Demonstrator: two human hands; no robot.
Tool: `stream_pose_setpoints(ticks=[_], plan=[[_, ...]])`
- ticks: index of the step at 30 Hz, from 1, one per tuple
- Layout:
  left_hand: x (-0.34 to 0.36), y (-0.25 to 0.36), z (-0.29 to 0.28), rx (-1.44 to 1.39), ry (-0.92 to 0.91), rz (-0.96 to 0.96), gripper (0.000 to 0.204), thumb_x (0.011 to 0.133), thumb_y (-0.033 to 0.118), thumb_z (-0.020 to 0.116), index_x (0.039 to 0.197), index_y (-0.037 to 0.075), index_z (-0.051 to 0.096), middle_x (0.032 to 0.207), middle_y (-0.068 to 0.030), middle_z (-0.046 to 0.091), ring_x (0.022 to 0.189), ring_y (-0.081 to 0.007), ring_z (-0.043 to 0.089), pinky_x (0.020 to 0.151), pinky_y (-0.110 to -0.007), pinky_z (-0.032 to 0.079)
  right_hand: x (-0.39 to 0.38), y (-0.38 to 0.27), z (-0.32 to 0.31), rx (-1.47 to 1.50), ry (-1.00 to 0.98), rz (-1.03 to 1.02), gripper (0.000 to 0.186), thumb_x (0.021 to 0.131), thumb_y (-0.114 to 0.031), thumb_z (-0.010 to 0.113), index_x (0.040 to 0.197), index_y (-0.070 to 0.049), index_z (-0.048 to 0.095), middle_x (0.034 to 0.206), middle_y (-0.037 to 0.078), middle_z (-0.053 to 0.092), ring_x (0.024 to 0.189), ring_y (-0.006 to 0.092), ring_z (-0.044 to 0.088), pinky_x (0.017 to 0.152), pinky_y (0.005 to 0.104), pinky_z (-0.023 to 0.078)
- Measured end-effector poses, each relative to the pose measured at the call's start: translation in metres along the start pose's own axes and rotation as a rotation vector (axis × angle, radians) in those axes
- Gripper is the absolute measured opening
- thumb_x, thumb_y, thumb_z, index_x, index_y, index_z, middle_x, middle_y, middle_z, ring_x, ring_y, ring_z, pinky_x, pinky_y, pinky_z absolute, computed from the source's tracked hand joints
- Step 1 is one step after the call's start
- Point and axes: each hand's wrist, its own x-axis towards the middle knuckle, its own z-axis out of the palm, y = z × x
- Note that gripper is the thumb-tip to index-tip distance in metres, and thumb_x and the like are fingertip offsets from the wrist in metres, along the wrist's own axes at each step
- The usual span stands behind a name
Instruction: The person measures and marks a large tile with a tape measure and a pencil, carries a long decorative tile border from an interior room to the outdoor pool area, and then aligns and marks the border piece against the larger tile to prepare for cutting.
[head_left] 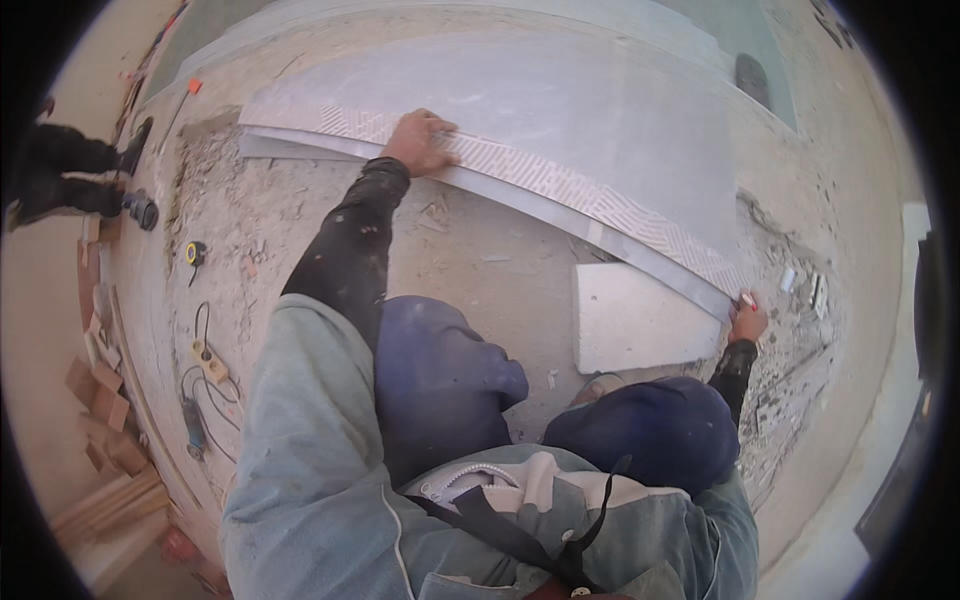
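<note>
A large flat grey panel [600, 95] lies in front of me, with a pale ridged pattern along its near side. Below that side runs a long straight grey bar or edge strip [560, 212]; I cannot tell whether it is separate. My left hand [420, 143] grips the near edge left of centre, fingers bent over the patterned band. At the right corner, my right hand [748, 320] is closed around a slim red-and-white pen or marker [749, 299], close against the edge. Between my knees and the panel, a thick white block [645, 318] rests on the floor, partly beneath the edge.
On the left floor are a yellow tape measure [195, 253], a power strip [210, 362] with cords and a blue power tool [194, 428]. Another person's legs [75, 175] stand at far left. Cardboard and wood pieces [110, 420] line the left wall. Rubble [800, 380] lies at right.
</note>
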Motion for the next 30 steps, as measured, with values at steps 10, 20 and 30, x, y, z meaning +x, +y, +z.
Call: stream_pose_setpoints(ticks=[10,20,30], plan=[[0.011,0.009,0.012,0.067,-0.035,0.090,0.055,0.069,0.025,0.083,0.119,0.008,0.069,0.111,-0.0137,0.062,0.104,-0.0290,0.062,0.093,-0.038,0.049,-0.032,-0.030,-0.016,0.049,-0.052,0.073,0.039,0.089,-0.006,0.064,0.127,0.001,0.058,0.106,0.013,0.069,0.085,0.0223,0.072,0.068,0.0292,0.058],[0.014,0.002,0.018,0.090,-0.017,0.129,0.053,0.070,0.025,0.083,0.119,0.010,0.070,0.111,-0.0126,0.062,0.105,-0.0275,0.062,0.091,-0.036,0.050,-0.033,-0.022,-0.020,0.124,-0.046,0.055,0.032,0.090,0.003,0.055,0.122,0.004,0.059,0.103,0.013,0.070,0.078,0.0208,0.071,0.068,0.0298,0.060],[0.017,0.002,0.020,-0.016,-0.043,0.122,0.052,0.070,0.017,0.084,0.120,0.010,0.069,0.113,-0.0114,0.062,0.106,-0.0254,0.062,0.093,-0.035,0.049,-0.041,-0.024,-0.026,0.073,-0.042,0.101,0.035,0.088,0.005,0.056,0.122,0.002,0.060,0.105,0.012,0.069,0.083,0.0202,0.071,0.069,0.0281,0.060]])
